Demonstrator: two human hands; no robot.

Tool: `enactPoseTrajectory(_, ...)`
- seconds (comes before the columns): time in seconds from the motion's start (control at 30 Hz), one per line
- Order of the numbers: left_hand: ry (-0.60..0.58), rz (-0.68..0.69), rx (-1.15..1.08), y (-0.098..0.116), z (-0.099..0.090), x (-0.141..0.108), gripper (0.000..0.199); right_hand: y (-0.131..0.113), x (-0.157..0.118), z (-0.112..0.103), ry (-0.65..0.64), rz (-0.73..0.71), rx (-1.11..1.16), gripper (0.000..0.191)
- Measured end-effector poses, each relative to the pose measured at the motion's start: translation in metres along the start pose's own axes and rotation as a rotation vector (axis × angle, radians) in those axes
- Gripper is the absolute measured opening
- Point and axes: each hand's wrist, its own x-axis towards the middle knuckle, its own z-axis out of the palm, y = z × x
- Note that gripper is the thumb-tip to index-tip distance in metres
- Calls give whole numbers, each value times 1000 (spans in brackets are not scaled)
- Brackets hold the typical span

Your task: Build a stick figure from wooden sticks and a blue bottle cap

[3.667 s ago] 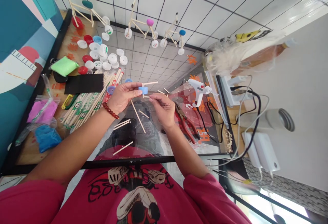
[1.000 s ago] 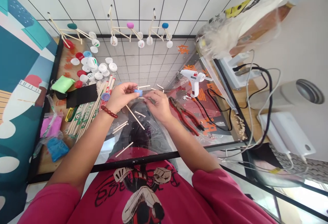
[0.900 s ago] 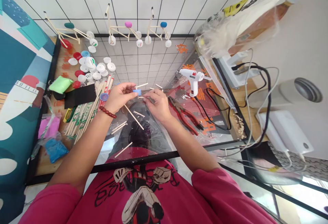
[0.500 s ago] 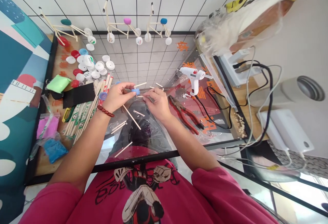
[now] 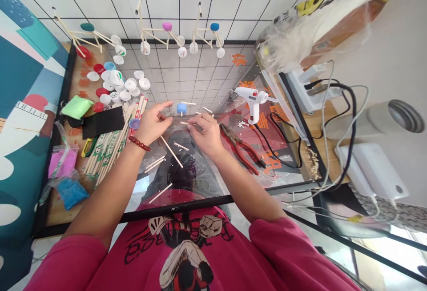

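My left hand is open with its fingers spread, holding nothing. Just beyond its fingertips, a blue clay lump sits on a short wooden stick, touching neither hand. My right hand pinches a small wooden stick between its fingertips. A blue bottle cap lies beside my left hand. Loose wooden sticks lie on the clear plastic sheet under my hands.
A white glue gun and red-handled pliers lie to the right. Bamboo skewers and several bottle caps are on the left. Stick models stand on the tiled surface beyond.
My left hand has let go of the blue lump and opened. The lump on its stick now stands free, slightly farther from me. My right hand has barely moved.
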Motion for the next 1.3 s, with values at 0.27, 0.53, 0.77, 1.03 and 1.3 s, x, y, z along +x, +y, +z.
enactPoseTrajectory(0.27,-63,130,346,18,-1,24,53,-4,3,-5,142,35,123,7)
enactPoseTrajectory(0.53,-204,136,374,14,1,41,47,-2,4,-4,141,29,130,9)
enactPoseTrajectory(0.77,-131,186,356,9,0,28,37,-2,3,-5,138,0,68,9)
enactPoseTrajectory(1.03,35,295,305,-11,-5,-15,32,-4,-1,-3,-34,-105,-281,15)
enactPoseTrajectory(1.3,61,333,266,-10,1,-19,30,-4,-2,-2,-45,-148,-344,15)
